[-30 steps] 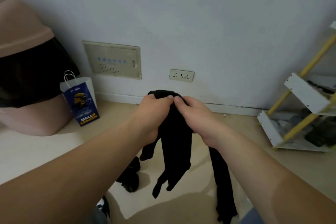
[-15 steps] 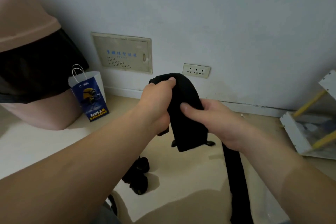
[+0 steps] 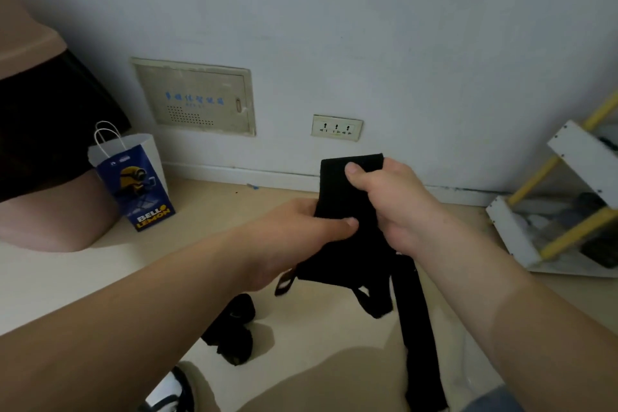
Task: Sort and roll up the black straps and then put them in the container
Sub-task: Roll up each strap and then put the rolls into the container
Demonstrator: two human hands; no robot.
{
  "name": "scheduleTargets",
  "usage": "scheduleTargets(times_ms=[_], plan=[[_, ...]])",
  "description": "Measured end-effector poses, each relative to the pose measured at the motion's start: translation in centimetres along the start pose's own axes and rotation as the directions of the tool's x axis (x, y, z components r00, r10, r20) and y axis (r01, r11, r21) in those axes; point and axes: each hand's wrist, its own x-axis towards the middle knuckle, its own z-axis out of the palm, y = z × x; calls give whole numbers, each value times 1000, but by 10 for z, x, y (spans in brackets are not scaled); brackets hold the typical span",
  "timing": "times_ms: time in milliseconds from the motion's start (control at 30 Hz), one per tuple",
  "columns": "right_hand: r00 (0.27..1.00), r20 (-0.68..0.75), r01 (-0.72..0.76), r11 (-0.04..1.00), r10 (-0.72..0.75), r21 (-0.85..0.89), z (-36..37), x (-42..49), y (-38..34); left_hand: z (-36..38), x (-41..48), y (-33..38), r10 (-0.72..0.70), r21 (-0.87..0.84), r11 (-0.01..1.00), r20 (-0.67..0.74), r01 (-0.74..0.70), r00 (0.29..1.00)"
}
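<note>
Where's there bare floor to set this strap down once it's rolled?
Bare floor runs along the baseboard between the paper bag and the held strap. A narrower patch lies beside the white rack. Directly below it is crowded: a black bundle and the strap's hanging tail.

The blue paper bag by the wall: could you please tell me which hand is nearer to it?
Left. The left hand grips the black strap right of the bag; the right hand holds the strap farther right.
</note>
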Motion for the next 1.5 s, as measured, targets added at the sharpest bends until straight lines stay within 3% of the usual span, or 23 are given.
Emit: scheduleTargets(times_ms=[100, 167, 267, 333, 433, 500, 633, 800, 867, 900, 967, 1067, 1133, 1200, 1300, 1400, 1500], plan=[[998, -48, -44, 996, 48, 82, -9, -1, -3, 2, -6, -3, 13, 155, 988, 7, -14, 1000], [998, 34, -53, 994, 50, 92, -14, -4, -4, 5, -5, -4, 59, 180, 982, -51, -49, 997], [959, 267, -92, 995, 95, -25, -16, -17, -2, 7, -2, -1, 136, 25, 991, -167, -134, 976], [938, 331, -61, 990, 101, -128, -13, -28, -1, 5, -1, 2, 136, -105, 982, -187, -157, 973], [942, 332, 58, 942, 58, -331, -15, -35, -1, 1, 0, 2, 101, -204, 970, -149, -130, 984], [937, 338, 58, 914, 89, -400, -18, -35, -4, -1, 2, -1, 69, -217, 970, -168, -106, 983], [932, 342, 26, 917, 122, -398, -18, -36, -5, -6, 5, -3, 44, -182, 980, -206, -83, 978], [969, 246, 65, 961, 3, -269, -15, -29, -4, -18, 2, 2, 8, 31, 1000, -315, 2, 949], [980, 200, 52, 975, -8, -218, -16, -27, -7, -23, 2, 0, 118, 126, 989, -390, -74, 913], [983, 185, 39, 979, -1, -201, -16, -27, -8, -27, 3, -2, 228, 264, 956, -394, -128, 891], [986, 163, -7, 986, 35, -168, -16, -25, -7, -30, 1, -6, 421, 500, 833, -293, -238, 858], [980, 155, -113, 989, 126, -94, -16, -24, -7, -23, 7, -12, 641, 563, 682, -154, -466, 752], [961, 181, -201, 978, 207, -50, -19, -24, -9, -14, 9, -13, 707, 572, 625, -125, -532, 697], [942, 205, -249, 964, 264, -97, -24, -26, -11, -7, 7, -10, 661, 502, 697, -171, -512, 731], [969, 120, -176, 942, 218, -286, -32, -25, -13, -2, 7, -6, 527, 328, 836, -254, -441, 811], [993, 37, -99, 961, 113, -257, -42, -22, -14, 2, 9, -7, 386, 170, 921, -293, -350, 875], [994, 107, -8, 976, 32, -216, -46, -20, -11, 2, 9, -9, 302, 95, 953, -269, -286, 915]])
